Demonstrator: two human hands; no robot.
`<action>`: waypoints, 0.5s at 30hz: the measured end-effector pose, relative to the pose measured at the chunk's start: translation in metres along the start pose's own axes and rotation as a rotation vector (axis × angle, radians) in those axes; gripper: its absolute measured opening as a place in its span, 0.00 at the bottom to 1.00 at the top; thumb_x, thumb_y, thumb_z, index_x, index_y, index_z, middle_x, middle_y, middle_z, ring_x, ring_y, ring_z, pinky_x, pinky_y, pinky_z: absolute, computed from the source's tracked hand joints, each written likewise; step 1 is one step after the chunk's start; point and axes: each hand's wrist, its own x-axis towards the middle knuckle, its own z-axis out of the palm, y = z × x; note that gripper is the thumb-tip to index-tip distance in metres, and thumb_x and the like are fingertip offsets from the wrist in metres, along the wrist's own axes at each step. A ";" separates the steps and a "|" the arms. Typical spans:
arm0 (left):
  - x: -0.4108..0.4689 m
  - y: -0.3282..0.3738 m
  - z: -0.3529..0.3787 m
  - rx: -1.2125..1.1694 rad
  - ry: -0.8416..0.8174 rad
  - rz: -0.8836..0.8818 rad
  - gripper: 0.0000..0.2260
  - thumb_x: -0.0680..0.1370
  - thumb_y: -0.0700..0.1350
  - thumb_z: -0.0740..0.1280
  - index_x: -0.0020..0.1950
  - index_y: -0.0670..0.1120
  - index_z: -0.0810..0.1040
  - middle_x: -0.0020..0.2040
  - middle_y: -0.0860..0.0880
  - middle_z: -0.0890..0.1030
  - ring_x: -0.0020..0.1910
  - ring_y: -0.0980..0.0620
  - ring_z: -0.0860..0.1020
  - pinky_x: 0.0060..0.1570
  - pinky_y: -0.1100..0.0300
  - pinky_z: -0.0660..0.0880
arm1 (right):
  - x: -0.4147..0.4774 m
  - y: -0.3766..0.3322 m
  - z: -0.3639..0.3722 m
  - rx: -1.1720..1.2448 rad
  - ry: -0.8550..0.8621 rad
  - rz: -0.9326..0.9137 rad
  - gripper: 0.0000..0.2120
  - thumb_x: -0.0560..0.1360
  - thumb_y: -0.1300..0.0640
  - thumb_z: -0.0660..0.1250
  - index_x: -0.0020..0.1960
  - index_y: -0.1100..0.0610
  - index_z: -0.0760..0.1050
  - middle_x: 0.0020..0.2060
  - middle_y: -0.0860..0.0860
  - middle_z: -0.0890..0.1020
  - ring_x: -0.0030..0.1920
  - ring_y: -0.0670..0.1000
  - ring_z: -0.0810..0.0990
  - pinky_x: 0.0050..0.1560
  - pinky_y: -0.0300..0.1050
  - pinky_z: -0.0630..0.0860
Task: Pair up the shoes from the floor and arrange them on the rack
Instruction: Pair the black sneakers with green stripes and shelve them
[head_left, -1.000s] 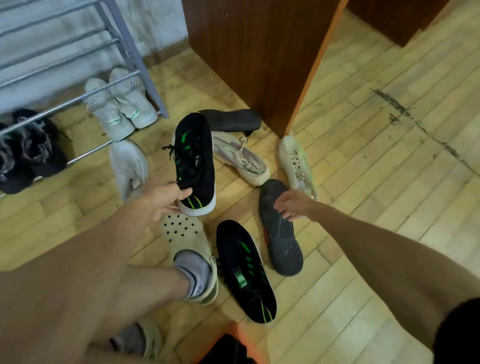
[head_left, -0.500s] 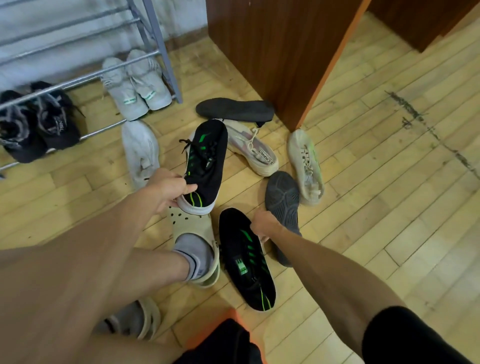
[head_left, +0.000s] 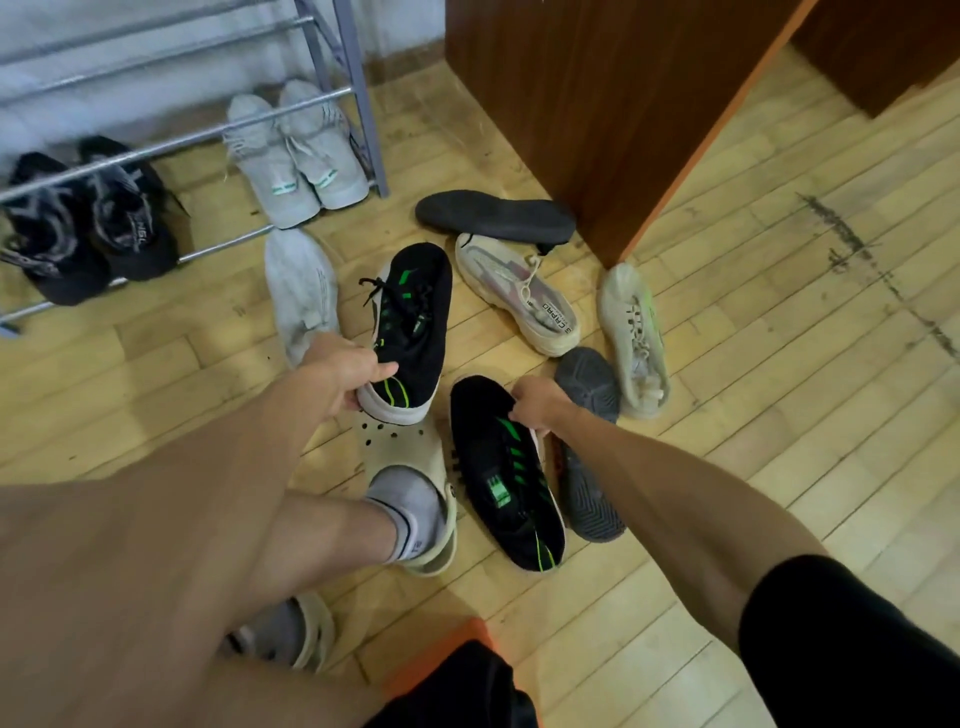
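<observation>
Left hand (head_left: 347, 375) grips the heel end of a black knit sneaker with green stripes and a white sole (head_left: 413, 325); this shoe points away from the person, toe toward the grey metal tube rack (head_left: 363, 98). Right hand (head_left: 535, 405) is closed over the toe-side edge of the matching black sneaker with green stripes (head_left: 506, 475), which lies on the pale wooden plank floor (head_left: 779, 415) with its long axis running toward the person, heel nearest. Whether this second shoe is already lifted clear cannot be confirmed; it appears to rest on the floor.

Critical relation: the two shoes point in opposite directions. The floor shoe probably requires a half-turn before the pair aligns. The rack lies forward and to the left, nearer the left hand.

Rack bottom tier: a pale grey sneaker pair (head_left: 296, 150) occupies the right end; a black sneaker pair (head_left: 88, 218) sits to its left.
</observation>
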 end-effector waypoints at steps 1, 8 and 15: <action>0.001 0.001 -0.001 -0.005 -0.003 -0.006 0.15 0.71 0.39 0.75 0.56 0.38 0.79 0.51 0.40 0.83 0.49 0.42 0.81 0.34 0.55 0.77 | 0.005 -0.004 -0.008 0.032 0.058 -0.002 0.13 0.75 0.62 0.63 0.56 0.66 0.77 0.51 0.61 0.80 0.48 0.62 0.83 0.45 0.54 0.82; 0.010 0.010 -0.009 -0.063 0.016 -0.025 0.15 0.71 0.39 0.74 0.55 0.37 0.77 0.54 0.38 0.82 0.54 0.39 0.80 0.42 0.50 0.79 | 0.006 -0.017 -0.015 0.582 0.140 0.155 0.16 0.76 0.65 0.61 0.63 0.64 0.73 0.52 0.59 0.79 0.48 0.54 0.78 0.55 0.50 0.79; 0.008 0.010 -0.009 -0.076 -0.010 -0.044 0.18 0.75 0.40 0.71 0.62 0.37 0.74 0.57 0.38 0.80 0.53 0.41 0.79 0.45 0.50 0.79 | -0.012 0.018 0.031 -0.108 -0.182 0.085 0.46 0.69 0.39 0.71 0.75 0.63 0.57 0.71 0.60 0.66 0.70 0.59 0.67 0.66 0.51 0.70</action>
